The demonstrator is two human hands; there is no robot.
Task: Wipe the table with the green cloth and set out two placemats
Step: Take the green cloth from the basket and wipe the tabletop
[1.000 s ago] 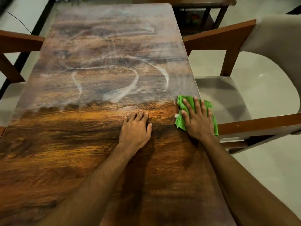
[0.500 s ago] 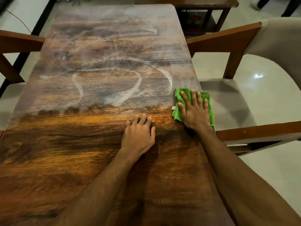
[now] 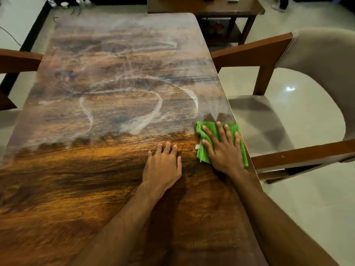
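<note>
A long wooden table (image 3: 96, 189) fills the view; its far half carries a pale dusty film with curved smear marks (image 3: 134, 104), its near half looks darker and clean. The folded green cloth (image 3: 209, 127) lies at the table's right edge. My right hand (image 3: 224, 148) presses flat on the cloth with spread fingers. My left hand (image 3: 163, 166) rests flat on the bare wood just left of the cloth, fingers straight. No placemat is in view.
A wooden chair with a beige seat and back (image 3: 307, 104) stands close along the table's right side. Another chair's armrest (image 3: 17, 60) shows at the left. A dark side table (image 3: 207, 6) with small items stands beyond the far end.
My right hand has slid the cloth a little farther away along the right edge into the dusty zone. My left hand stays planted on the wood.
</note>
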